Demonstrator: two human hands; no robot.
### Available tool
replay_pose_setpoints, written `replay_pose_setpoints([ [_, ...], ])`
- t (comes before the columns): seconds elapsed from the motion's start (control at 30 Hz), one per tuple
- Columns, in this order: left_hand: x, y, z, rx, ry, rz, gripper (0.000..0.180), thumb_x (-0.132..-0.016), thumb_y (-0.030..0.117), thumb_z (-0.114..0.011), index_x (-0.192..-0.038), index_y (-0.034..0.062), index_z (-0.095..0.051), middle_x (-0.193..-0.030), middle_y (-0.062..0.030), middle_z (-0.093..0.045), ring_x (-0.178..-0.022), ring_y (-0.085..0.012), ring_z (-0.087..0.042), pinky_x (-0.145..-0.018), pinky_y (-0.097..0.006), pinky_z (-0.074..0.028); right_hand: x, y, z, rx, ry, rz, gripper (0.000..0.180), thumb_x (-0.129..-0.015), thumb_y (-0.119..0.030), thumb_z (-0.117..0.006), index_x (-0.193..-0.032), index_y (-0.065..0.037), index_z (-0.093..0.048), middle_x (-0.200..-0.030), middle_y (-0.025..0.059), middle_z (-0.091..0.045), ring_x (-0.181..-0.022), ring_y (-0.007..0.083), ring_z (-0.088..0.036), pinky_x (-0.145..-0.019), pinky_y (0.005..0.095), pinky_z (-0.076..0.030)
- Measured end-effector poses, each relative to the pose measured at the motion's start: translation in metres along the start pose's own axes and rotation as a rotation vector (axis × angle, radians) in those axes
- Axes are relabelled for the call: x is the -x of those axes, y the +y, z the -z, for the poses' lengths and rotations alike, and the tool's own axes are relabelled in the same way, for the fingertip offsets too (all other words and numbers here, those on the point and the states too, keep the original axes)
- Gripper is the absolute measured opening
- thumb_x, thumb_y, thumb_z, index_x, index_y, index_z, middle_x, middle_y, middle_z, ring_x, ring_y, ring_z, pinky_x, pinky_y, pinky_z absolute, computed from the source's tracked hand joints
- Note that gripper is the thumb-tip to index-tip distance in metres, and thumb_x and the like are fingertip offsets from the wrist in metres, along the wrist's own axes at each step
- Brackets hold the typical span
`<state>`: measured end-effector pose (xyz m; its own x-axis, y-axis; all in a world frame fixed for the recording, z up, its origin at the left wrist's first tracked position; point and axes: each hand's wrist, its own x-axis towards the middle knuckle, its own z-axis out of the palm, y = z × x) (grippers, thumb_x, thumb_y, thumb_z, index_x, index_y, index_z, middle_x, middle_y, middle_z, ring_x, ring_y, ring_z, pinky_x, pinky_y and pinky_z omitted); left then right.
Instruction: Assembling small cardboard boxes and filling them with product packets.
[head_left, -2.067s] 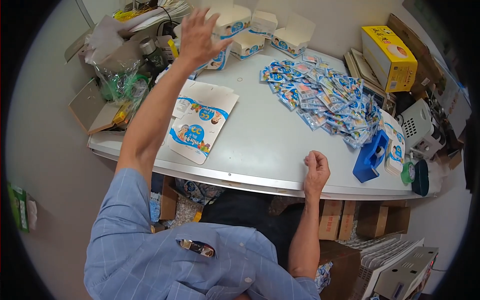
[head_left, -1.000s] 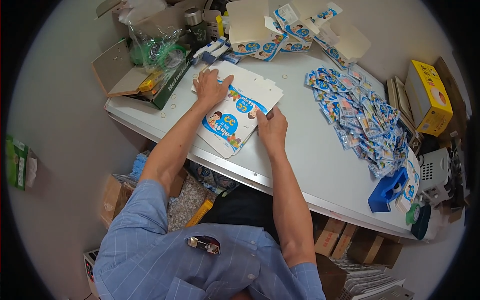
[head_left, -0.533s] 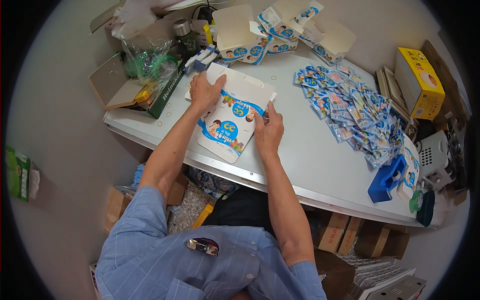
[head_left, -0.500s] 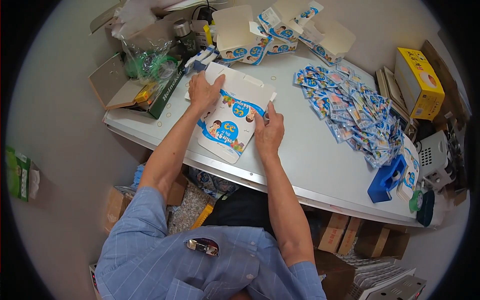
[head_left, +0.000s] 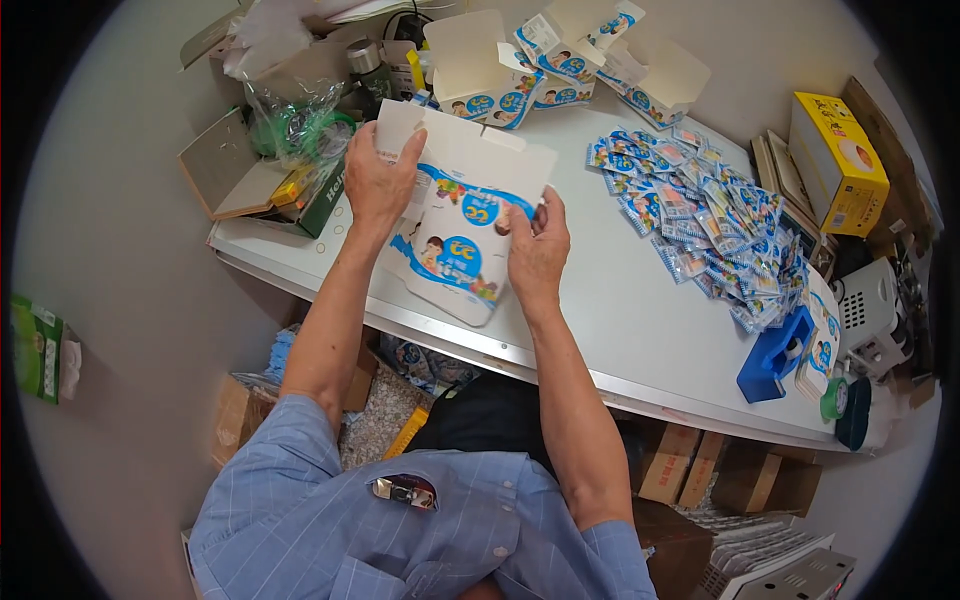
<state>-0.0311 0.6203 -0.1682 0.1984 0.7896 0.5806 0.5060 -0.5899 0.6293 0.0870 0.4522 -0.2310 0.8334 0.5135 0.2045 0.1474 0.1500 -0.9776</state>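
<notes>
A partly flattened white and blue carton point(head_left: 455, 225) with printed cartoon children is held over the near left part of the table. My left hand point(head_left: 383, 182) grips its left edge near the upper flaps, thumb on the near side. My right hand point(head_left: 538, 250) holds the right edge, with its thumb on the printed face and the fingers behind. The blank white end flaps stick out at the far end, spread apart. To the right of my right hand lies a heap of small printed sachets point(head_left: 710, 215).
Opened cartons point(head_left: 485, 75) of the same print stand along the back. A green box point(head_left: 325, 190) with plastic wrap is at the left. At the right are a blue tape dispenser point(head_left: 775, 360), a yellow box point(head_left: 838, 165) and a grey perforated device point(head_left: 870, 310).
My left hand has moved a little left with the carton's left side. The carton has tilted and its sides have come apart somewhat, with the flaps standing further out.
</notes>
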Motion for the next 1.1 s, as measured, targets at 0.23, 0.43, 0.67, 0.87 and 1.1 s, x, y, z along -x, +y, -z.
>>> replay_pose_setpoints([
  [0.23, 0.005, 0.024, 0.022, 0.481, 0.109, 0.131, 0.072, -0.080, 0.032, -0.086, -0.121, -0.0058, -0.040, -0.108, -0.0191, -0.058, -0.101, -0.0220, -0.061, -0.087, -0.032, -0.052, 0.002, -0.025, 0.004, 0.643, 0.268, 0.525, 0.058, -0.095, -0.031, -0.068, -0.138, 0.003, -0.049, -0.110, 0.0199, -0.066, -0.105, 0.0261, -0.064, -0.094, 0.0347, -0.049],
  [0.43, 0.028, 0.056, 0.028, 0.684, 0.164, -0.241, 0.063, -0.081, 0.019, -0.082, -0.122, -0.0026, -0.038, -0.107, -0.0127, -0.056, -0.089, -0.0147, -0.060, -0.074, -0.026, -0.051, -0.005, -0.095, 0.033, -0.422, 0.055, -0.087, 0.055, -0.093, -0.053, -0.066, -0.114, -0.003, -0.058, -0.102, 0.0071, -0.063, -0.088, 0.0117, -0.056, -0.074, 0.0254, -0.047],
  [0.67, 0.064, 0.126, 0.009, 1.011, 0.201, -0.312, 0.059, -0.081, 0.000, -0.070, -0.126, -0.0013, -0.033, -0.119, -0.0138, -0.043, -0.108, -0.0193, -0.048, -0.097, -0.033, -0.042, 0.009, -0.120, 0.099, -0.383, 0.042, 0.321, 0.061, -0.094, -0.031, -0.071, -0.136, 0.007, -0.048, -0.120, 0.0127, -0.059, -0.111, 0.0181, -0.054, -0.099, 0.0311, -0.041],
  [0.87, 0.114, 0.162, -0.021, 1.353, -0.527, -0.279, 0.059, -0.083, 0.015, -0.053, -0.138, -0.0017, -0.039, -0.142, -0.0167, -0.045, -0.131, -0.0221, -0.044, -0.112, -0.036, -0.033, 0.033, -0.109, 0.153, -0.107, 0.173, 0.285, 0.081, -0.089, -0.038, -0.077, -0.145, 0.008, -0.040, -0.136, 0.0179, -0.053, -0.124, 0.0229, -0.050, -0.106, 0.0346, -0.039],
  [1.1, 0.170, 0.118, -0.079, 1.224, -0.771, 0.083, 0.064, -0.099, 0.035, -0.049, -0.147, -0.0067, -0.038, -0.144, -0.0174, -0.048, -0.136, -0.0239, -0.044, -0.115, -0.034, -0.031, 0.044, -0.041, 0.177, 0.338, 0.361, -0.051, 0.092, -0.078, -0.031, -0.085, -0.145, 0.007, -0.036, -0.133, 0.0274, -0.054, -0.123, 0.0358, -0.055, -0.105, 0.0402, -0.043],
])
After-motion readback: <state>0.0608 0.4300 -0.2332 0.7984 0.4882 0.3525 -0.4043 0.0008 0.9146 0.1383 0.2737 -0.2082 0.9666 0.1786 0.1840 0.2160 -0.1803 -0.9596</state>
